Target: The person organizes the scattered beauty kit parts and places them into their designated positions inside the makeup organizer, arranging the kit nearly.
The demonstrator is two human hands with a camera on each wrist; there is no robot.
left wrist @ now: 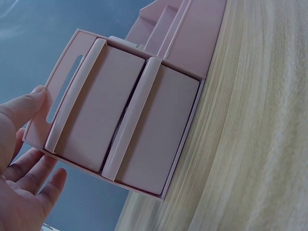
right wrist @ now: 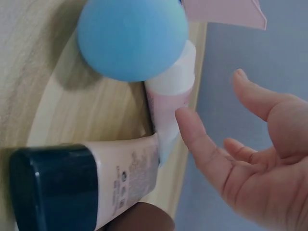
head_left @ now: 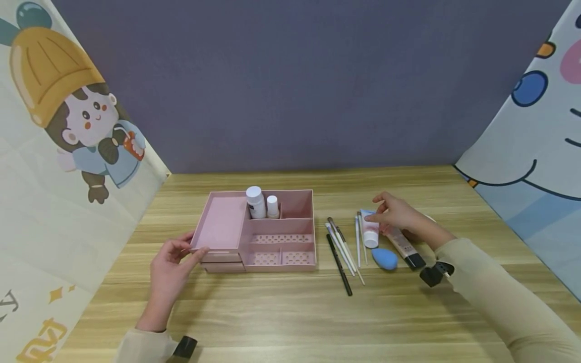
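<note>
My left hand (head_left: 170, 267) holds the front left corner of a pink desktop organizer (head_left: 222, 222), thumb on the top front edge and fingers along the side. The left wrist view shows two closed drawers (left wrist: 96, 106) in its front. Over the cosmetics on the right hovers my right hand (head_left: 399, 214), fingers apart and nothing gripped. Closest to it is a squeeze tube (head_left: 370, 229) with a white cap. A beige tube with a black cap (head_left: 404, 247) lies partly under that hand, and a blue makeup sponge (head_left: 385, 259) sits in front.
A white bottle (head_left: 256, 202) and a smaller white-capped bottle (head_left: 273, 206) stand in the organizer's back compartment. Several makeup brushes (head_left: 341, 244) and a black pencil (head_left: 339, 264) lie between organizer and tubes. Behind the wooden table (head_left: 272, 317) rises a grey-blue panel (head_left: 290, 85).
</note>
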